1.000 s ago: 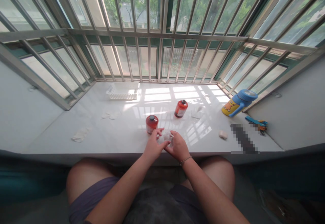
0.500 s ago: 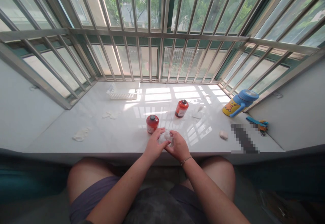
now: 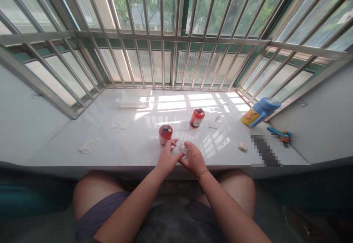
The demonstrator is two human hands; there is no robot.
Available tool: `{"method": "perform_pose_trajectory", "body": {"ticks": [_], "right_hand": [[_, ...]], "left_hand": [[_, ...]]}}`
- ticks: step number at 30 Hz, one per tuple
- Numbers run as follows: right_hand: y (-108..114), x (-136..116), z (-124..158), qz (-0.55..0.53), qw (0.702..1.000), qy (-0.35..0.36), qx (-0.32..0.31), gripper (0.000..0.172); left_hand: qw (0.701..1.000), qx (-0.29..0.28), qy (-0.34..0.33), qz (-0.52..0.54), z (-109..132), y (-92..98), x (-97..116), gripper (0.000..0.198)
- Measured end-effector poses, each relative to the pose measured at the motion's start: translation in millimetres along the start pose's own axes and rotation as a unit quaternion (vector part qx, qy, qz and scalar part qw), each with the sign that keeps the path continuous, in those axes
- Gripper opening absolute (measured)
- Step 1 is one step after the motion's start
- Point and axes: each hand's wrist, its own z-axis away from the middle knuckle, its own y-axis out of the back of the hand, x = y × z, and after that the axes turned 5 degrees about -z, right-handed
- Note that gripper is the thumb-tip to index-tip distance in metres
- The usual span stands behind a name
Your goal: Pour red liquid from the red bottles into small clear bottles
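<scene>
My left hand (image 3: 166, 157) and my right hand (image 3: 193, 158) meet at the near edge of a white windowsill (image 3: 129, 143). Both have fingers closed round a small clear whitish object (image 3: 180, 147) held between them; I cannot make out what it is. Just beyond my left fingers stands a short red bottle (image 3: 165, 134) with a dark cap. A taller red bottle (image 3: 196, 117) stands farther back to the right.
A white slotted basket (image 3: 132, 101) sits at the back left. Small white pads (image 3: 87, 146) lie on the left. At the right are a blue and yellow cup (image 3: 259, 111), a blue tool (image 3: 278, 132) and a small pale lump (image 3: 242, 146). Metal window bars (image 3: 171, 37) enclose the sill.
Hardly anything: my left fingers shift slightly on the small clear object. The bottles and other things stay put.
</scene>
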Motion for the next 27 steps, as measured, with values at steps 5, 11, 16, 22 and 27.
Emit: {"method": "perform_pose_trajectory", "body": {"ticks": [5, 11, 16, 22, 27], "right_hand": [[-0.6, 0.1, 0.1, -0.002, 1.000, 0.001, -0.001, 0.058], [-1.6, 2.1, 0.6, 0.003, 1.000, -0.007, 0.002, 0.057], [-0.6, 1.7, 0.2, 0.002, 1.000, -0.005, 0.001, 0.058], [-0.3, -0.6, -0.5, -0.001, 1.000, -0.008, 0.002, 0.057], [-0.7, 0.2, -0.2, 0.004, 1.000, 0.002, 0.006, 0.057]], "left_hand": [[1.000, 0.000, -0.003, -0.002, -0.4, -0.5, 0.7, 0.059], [0.999, 0.031, -0.024, -0.030, -6.5, -12.7, 5.9, 0.042], [0.997, 0.035, -0.039, -0.058, -8.9, -16.5, 9.3, 0.036], [0.996, -0.008, -0.071, -0.054, 0.0, -9.0, 11.0, 0.028], [0.998, 0.026, -0.033, -0.040, 0.0, -11.8, 8.9, 0.049]]}}
